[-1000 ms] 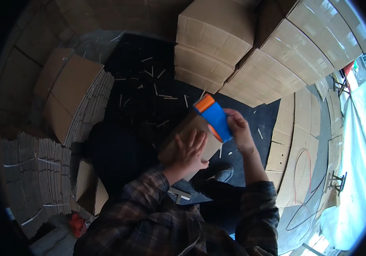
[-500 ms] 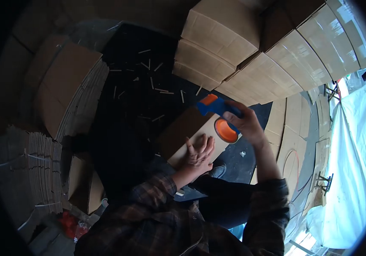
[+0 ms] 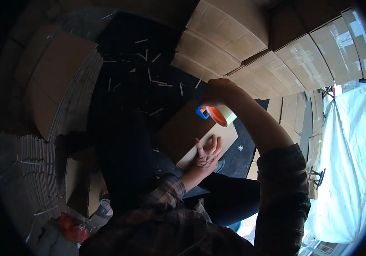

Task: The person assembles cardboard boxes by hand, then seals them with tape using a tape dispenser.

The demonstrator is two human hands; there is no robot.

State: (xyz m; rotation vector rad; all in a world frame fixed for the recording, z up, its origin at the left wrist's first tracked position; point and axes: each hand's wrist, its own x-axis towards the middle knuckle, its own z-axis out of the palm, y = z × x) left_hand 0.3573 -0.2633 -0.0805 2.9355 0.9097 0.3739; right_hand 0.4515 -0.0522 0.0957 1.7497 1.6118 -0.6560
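A cardboard box point(image 3: 183, 130) stands on the dark floor in front of my knees. My left hand point(image 3: 208, 157) lies on its pale side with the fingers spread. Over the far end of the box, my right hand point(image 3: 219, 91) is wrapped round a blue and orange tape gun point(image 3: 218, 116). The grip is mostly hidden behind the hand. The gun's roll, with its orange hub, faces me right beside the far edge of the box.
Closed cardboard boxes point(image 3: 221, 34) are stacked ahead and to the right. Bundled flat cardboard point(image 3: 40, 170) stands on the left, near an open box point(image 3: 82, 187). Thin strips point(image 3: 149, 75) litter the floor. A white plastic sheet point(image 3: 347, 158) hangs at right.
My right hand has swung the tape gun up and away from me, turning it over to the box's far edge. My left hand stays on the box.
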